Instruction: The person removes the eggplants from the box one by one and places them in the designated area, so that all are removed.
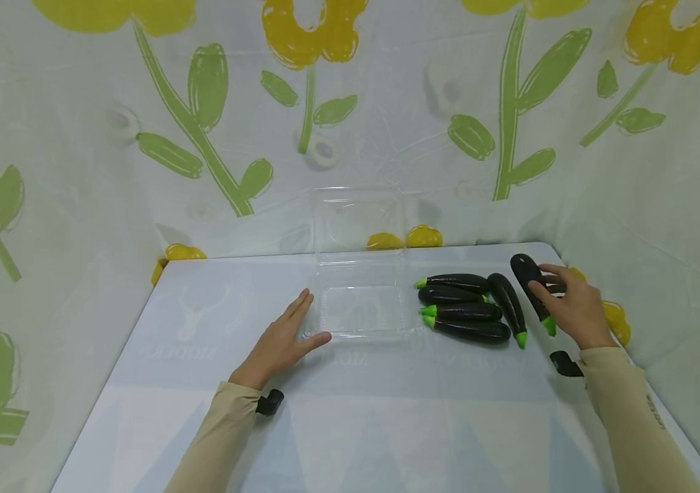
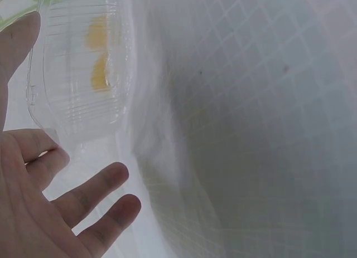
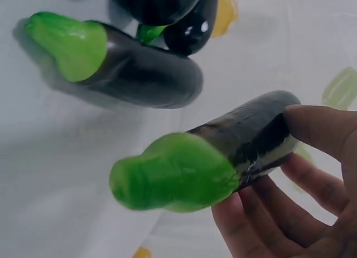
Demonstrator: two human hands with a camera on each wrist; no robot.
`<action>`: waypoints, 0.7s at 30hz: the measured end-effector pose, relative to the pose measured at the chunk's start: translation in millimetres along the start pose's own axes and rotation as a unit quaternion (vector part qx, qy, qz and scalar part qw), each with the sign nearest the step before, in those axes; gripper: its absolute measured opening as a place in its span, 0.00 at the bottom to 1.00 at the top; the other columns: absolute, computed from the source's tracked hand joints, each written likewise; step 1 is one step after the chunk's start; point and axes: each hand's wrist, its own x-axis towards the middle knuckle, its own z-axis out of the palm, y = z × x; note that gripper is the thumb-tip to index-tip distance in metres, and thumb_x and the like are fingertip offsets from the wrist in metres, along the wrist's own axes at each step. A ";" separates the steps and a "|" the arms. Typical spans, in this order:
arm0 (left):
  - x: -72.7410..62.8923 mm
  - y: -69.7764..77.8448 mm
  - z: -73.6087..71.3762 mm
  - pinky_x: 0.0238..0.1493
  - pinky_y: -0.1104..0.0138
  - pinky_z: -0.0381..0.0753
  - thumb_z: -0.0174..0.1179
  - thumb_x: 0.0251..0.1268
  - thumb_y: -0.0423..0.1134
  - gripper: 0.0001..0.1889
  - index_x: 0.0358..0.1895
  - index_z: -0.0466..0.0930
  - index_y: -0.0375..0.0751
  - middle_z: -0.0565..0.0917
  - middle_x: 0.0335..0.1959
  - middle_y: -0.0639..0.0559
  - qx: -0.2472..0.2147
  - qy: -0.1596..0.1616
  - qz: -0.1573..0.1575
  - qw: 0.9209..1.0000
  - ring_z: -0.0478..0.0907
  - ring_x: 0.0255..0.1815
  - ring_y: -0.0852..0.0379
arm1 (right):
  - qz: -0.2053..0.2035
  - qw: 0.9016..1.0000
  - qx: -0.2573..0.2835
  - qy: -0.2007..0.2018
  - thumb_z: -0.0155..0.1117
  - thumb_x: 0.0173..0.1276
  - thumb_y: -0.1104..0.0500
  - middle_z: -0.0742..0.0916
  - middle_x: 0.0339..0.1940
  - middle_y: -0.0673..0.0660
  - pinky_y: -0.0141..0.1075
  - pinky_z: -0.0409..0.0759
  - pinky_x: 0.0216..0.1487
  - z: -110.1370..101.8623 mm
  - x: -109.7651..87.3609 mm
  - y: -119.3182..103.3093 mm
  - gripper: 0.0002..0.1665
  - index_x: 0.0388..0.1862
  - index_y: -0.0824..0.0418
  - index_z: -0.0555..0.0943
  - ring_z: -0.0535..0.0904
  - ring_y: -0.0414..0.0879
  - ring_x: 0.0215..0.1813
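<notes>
A dark purple toy eggplant (image 1: 530,291) with a bright green cap (image 3: 178,174) is gripped between the thumb and fingers of my right hand (image 1: 574,308). In the head view it slants at the table's right side. My left hand (image 1: 282,342) is spread at the left edge of a clear plastic clamshell box (image 1: 362,311). Its thumb lies by the box's front left corner, and the fingers are mostly straight. The box's lid (image 2: 78,63) stands raised at the back. Several more eggplants (image 1: 470,332) lie between the box and my right hand.
One eggplant (image 1: 508,308) lies lengthwise beside the stacked row. The white table (image 1: 350,424) meets a curtain (image 1: 387,123) with yellow flowers and green leaves at the back and sides. Black wrist cameras (image 1: 270,402) sit under both sleeves.
</notes>
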 end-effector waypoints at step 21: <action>-0.4 0.3 0.4 0.78 0.49 0.55 0.54 0.63 0.76 0.54 0.83 0.48 0.46 0.46 0.84 0.58 0.005 0.002 -0.001 1.000 0.48 0.82 0.52 | 0.064 0.996 -0.022 -0.056 0.55 0.77 0.37 0.79 0.63 0.75 0.62 0.79 0.52 19.0 8.7 19.2 0.42 0.72 0.69 0.69 0.77 0.70 0.59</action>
